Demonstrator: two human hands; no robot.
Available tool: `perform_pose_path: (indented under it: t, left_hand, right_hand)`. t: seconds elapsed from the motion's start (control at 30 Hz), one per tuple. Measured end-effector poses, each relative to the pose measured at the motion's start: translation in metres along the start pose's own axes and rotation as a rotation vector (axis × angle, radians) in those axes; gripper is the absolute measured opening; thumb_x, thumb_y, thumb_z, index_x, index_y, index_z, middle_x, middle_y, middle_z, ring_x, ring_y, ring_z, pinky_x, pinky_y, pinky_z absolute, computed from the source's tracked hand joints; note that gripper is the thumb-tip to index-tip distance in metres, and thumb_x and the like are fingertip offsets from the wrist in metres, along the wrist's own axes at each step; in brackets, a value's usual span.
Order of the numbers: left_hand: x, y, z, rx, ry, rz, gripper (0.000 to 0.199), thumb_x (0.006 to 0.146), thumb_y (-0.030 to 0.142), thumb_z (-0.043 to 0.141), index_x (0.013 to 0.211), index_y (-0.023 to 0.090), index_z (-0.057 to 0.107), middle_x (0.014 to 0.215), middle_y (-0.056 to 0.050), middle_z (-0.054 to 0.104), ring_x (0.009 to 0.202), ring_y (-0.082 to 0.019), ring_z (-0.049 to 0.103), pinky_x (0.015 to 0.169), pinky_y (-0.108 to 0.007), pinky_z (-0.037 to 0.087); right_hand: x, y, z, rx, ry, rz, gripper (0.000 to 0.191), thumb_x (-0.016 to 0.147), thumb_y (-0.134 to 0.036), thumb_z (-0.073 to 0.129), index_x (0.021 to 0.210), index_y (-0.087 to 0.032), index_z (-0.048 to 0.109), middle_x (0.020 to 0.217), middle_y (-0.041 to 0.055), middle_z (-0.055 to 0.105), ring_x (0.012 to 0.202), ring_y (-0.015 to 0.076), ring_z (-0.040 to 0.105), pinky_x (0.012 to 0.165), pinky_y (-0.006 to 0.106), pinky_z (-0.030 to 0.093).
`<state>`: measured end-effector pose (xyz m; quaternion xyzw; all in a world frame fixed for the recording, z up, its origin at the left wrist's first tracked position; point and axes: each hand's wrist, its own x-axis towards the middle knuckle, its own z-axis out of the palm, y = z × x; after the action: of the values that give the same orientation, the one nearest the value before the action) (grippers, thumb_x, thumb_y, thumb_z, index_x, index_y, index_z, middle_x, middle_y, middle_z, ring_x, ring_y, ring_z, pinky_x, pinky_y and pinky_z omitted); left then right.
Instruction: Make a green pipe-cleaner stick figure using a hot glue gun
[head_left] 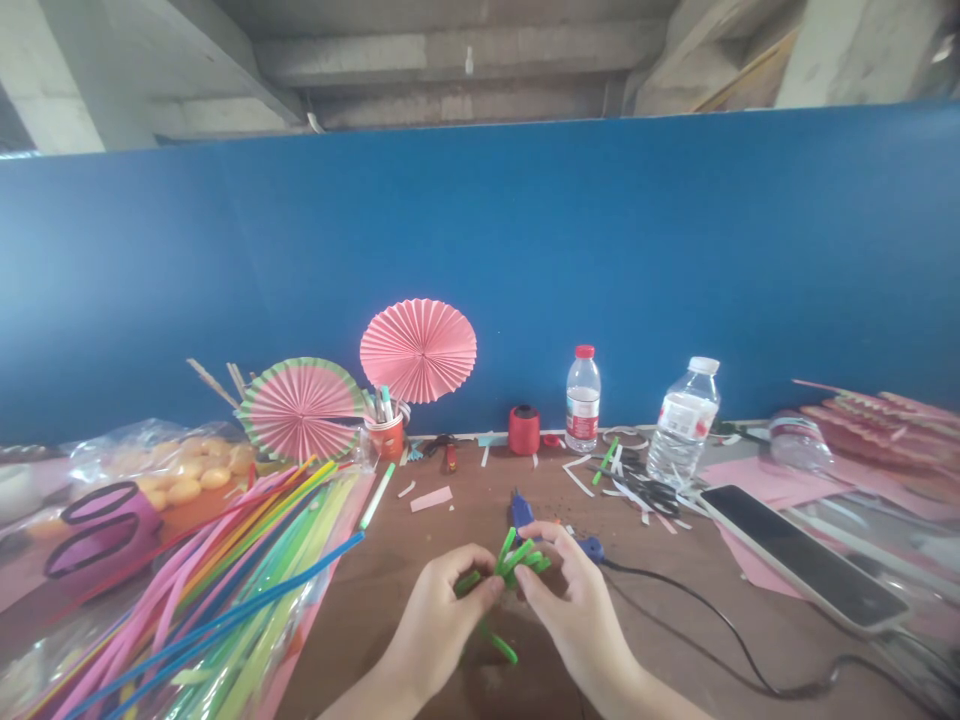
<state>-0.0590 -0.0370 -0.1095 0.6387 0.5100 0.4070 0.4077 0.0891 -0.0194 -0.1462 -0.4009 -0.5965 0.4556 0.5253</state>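
My left hand (pixel 442 615) and my right hand (pixel 574 600) meet over the brown table, low in the middle of the head view. Between their fingertips is a small bundle of bent green pipe cleaners (pixel 521 560), with several ends fanning up and right. My left hand pinches its left side between thumb and curled fingers; one green end hangs below. My right thumb and fingers close on its right side. Just behind the hands lies a blue tool (pixel 522 512), partly hidden by my right fingers.
Colourful pipe cleaners (pixel 225 590) spread at the left. Pink paper fans (pixel 418 350) and a red cup of pens (pixel 387 438) stand behind. Two bottles (pixel 583 400), red thread (pixel 523 432), scissors (pixel 660 492) and a phone (pixel 806 555) sit further right. A black cable (pixel 705 605) crosses the right side.
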Motion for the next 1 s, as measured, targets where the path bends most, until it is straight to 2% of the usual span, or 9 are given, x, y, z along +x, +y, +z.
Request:
perform_pose_path:
  t: [0.13,0.27,0.37,0.5,0.6,0.7,0.83,0.9,1.0]
  left_hand:
    - [-0.002,0.003,0.001,0.027,0.008,0.040,0.014,0.076,0.025,0.051,0.071,0.017,0.061,0.068,0.000,0.061,0.068,-0.017,0.053,0.064,-0.022,0.038]
    - [-0.002,0.004,0.001,0.050,0.001,0.053,0.015,0.077,0.026,0.050,0.073,0.017,0.061,0.069,-0.001,0.062,0.070,-0.017,0.055,0.064,-0.022,0.039]
    - [-0.002,0.003,0.001,0.059,-0.011,0.061,0.014,0.077,0.023,0.049,0.073,0.017,0.061,0.071,-0.001,0.062,0.070,-0.017,0.055,0.066,-0.022,0.039]
    - [-0.002,-0.002,0.001,0.056,-0.034,0.024,0.013,0.077,0.023,0.048,0.072,0.017,0.059,0.062,0.000,0.058,0.061,-0.015,0.052,0.057,-0.022,0.037]
    - [-0.002,-0.006,0.000,0.029,-0.077,-0.021,0.013,0.076,0.025,0.050,0.074,0.017,0.060,0.058,0.001,0.056,0.058,-0.016,0.052,0.054,-0.022,0.036]
    - [-0.001,-0.008,-0.001,0.037,-0.113,-0.045,0.013,0.074,0.024,0.051,0.075,0.017,0.061,0.061,0.001,0.057,0.058,-0.015,0.052,0.055,-0.022,0.036]
    - [0.000,-0.010,-0.001,0.057,-0.152,-0.052,0.012,0.073,0.022,0.050,0.071,0.016,0.061,0.062,0.001,0.058,0.059,-0.014,0.051,0.055,-0.022,0.036]
    - [0.001,-0.011,-0.001,0.033,-0.196,-0.070,0.013,0.073,0.022,0.049,0.071,0.016,0.060,0.060,0.001,0.059,0.057,-0.014,0.051,0.056,-0.022,0.037]
    - [0.001,-0.012,0.000,0.065,-0.230,-0.059,0.011,0.071,0.018,0.050,0.069,0.016,0.061,0.061,0.001,0.061,0.058,-0.013,0.052,0.057,-0.022,0.037]
  right_hand:
    - [0.000,0.004,0.001,0.136,-0.031,0.038,0.022,0.077,-0.021,0.050,0.099,-0.019,0.044,0.080,0.0036,0.060,0.073,0.0157,0.060,0.064,0.027,0.050]
    - [0.002,0.007,0.002,0.201,-0.037,0.078,0.030,0.075,-0.020,0.052,0.104,-0.021,0.042,0.076,0.0000,0.059,0.071,0.0146,0.060,0.065,0.028,0.050]
    - [0.004,0.007,0.000,0.172,-0.061,0.084,0.030,0.074,-0.021,0.055,0.103,-0.020,0.047,0.079,0.0015,0.059,0.073,0.0151,0.060,0.067,0.028,0.050]
    - [0.009,0.005,-0.005,0.072,-0.095,0.062,0.031,0.073,-0.018,0.054,0.103,-0.019,0.052,0.079,0.0015,0.059,0.072,0.0144,0.058,0.065,0.027,0.050]
    - [0.014,0.000,-0.012,-0.070,-0.168,-0.047,0.032,0.070,-0.010,0.052,0.101,-0.021,0.055,0.083,0.0012,0.060,0.078,0.0145,0.058,0.068,0.025,0.049]
    - [0.022,-0.010,-0.023,-0.273,-0.364,-0.230,0.023,0.072,-0.008,0.051,0.086,-0.021,0.063,0.083,0.0011,0.063,0.077,0.0141,0.058,0.070,0.024,0.047]
    - [0.028,-0.027,-0.036,-0.598,-0.582,-0.507,0.020,0.081,-0.015,0.047,0.085,-0.023,0.064,0.078,0.0016,0.064,0.075,0.0142,0.057,0.070,0.024,0.043]
    - [0.028,-0.033,-0.038,-0.755,-0.626,-0.609,0.022,0.084,-0.018,0.042,0.082,-0.022,0.064,0.072,0.0021,0.063,0.070,0.0139,0.055,0.066,0.024,0.041]
    - [0.025,-0.033,-0.037,-0.897,-0.605,-0.682,0.023,0.085,-0.020,0.041,0.073,-0.020,0.062,0.066,0.0024,0.060,0.063,0.0140,0.051,0.059,0.024,0.037]
